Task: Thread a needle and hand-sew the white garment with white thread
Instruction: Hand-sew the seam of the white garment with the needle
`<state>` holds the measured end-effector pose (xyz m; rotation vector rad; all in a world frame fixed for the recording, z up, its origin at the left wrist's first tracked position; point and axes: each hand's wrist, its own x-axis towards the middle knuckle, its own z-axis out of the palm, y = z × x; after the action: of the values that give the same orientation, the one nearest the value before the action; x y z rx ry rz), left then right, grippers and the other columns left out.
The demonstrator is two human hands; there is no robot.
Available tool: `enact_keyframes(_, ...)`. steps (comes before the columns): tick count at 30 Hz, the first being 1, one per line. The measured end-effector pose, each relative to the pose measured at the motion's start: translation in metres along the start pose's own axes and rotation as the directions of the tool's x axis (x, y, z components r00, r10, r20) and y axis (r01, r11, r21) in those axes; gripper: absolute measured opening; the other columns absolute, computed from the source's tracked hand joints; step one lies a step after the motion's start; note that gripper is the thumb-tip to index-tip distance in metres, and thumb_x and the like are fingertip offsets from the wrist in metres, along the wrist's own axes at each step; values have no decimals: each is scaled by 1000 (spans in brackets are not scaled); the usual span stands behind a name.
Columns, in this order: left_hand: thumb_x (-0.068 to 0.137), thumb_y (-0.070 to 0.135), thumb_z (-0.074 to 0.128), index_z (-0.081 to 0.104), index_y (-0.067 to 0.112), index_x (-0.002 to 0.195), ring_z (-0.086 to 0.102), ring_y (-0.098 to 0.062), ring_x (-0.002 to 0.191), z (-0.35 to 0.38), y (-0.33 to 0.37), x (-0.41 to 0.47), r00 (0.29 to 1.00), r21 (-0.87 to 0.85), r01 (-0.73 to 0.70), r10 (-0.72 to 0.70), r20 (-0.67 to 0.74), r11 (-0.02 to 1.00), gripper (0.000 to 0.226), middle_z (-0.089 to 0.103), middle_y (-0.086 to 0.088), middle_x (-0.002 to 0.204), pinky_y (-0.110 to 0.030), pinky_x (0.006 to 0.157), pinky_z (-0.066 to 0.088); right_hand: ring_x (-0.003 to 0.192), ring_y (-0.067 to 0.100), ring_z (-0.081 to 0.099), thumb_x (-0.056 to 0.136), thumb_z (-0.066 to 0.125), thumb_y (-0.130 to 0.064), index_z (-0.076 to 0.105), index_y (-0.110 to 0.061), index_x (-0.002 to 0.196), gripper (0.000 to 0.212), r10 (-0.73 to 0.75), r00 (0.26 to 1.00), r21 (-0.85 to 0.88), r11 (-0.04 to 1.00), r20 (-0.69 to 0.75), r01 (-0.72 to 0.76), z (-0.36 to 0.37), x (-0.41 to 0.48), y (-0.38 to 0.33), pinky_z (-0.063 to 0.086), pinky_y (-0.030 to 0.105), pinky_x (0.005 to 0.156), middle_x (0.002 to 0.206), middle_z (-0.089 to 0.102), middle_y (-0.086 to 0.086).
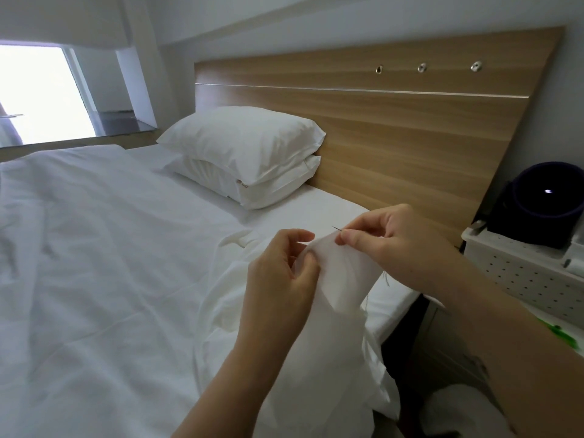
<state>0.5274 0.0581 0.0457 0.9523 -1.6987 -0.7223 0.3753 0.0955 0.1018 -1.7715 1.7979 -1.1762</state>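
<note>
The white garment [339,298] is held up above the bed's near right edge and hangs down toward me. My left hand [281,273] pinches its upper left fold between thumb and fingers. My right hand [395,245] pinches the needle [337,228] at the fabric's top edge; only the thin dark tip shows, pointing up and left. Loose white thread ends [386,279] dangle from the cloth's right edge. I cannot make out the thread in the needle.
A bed with a rumpled white duvet [110,263] fills the left. Two stacked white pillows [246,153] lean against the wooden headboard [395,128]. At right, a white perforated bin [521,270] stands beside a dark round object [543,200].
</note>
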Motion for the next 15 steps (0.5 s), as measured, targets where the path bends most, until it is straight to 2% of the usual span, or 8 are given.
enact_keyframes(3,94,18,57,63,29,101,60,1,72,0,0,1,998,-23,-57,56,-19,998,14,64,13,75,-8,61,42,75,15,60,87,65,-22,74,-25,77,14,-14,1000,7,1000,-1,14,-2,-1,1,42,15,58,82,71,9)
enact_keyframes(6,96,16,52,56,38,102,60,2,69,-3,3,0,989,-11,-144,144,21,990,22,63,16,80,-6,58,40,81,32,60,87,64,-25,74,-27,76,15,-55,998,-19,998,-17,54,-2,-1,3,47,37,67,84,69,19)
enact_keyframes(9,97,14,50,52,44,93,59,6,72,-10,5,0,977,46,-208,205,60,977,30,63,22,80,-4,60,38,81,33,61,86,63,-25,73,-29,75,16,-84,996,-2,996,-40,84,-3,-2,3,48,39,72,82,69,17)
enact_keyframes(12,96,6,50,53,40,85,56,4,70,-17,3,4,978,83,-194,187,95,977,36,60,26,84,-5,61,38,79,31,62,87,63,-24,71,-32,74,18,-109,992,-3,994,-57,109,-4,-2,3,49,40,74,80,70,14)
enact_keyframes(15,94,4,46,57,31,81,51,-2,62,-20,2,7,986,94,-112,99,133,989,32,60,12,78,-9,57,38,78,36,61,88,63,-22,70,-35,72,21,-144,988,-25,989,-60,143,-3,-1,2,50,44,71,78,69,15)
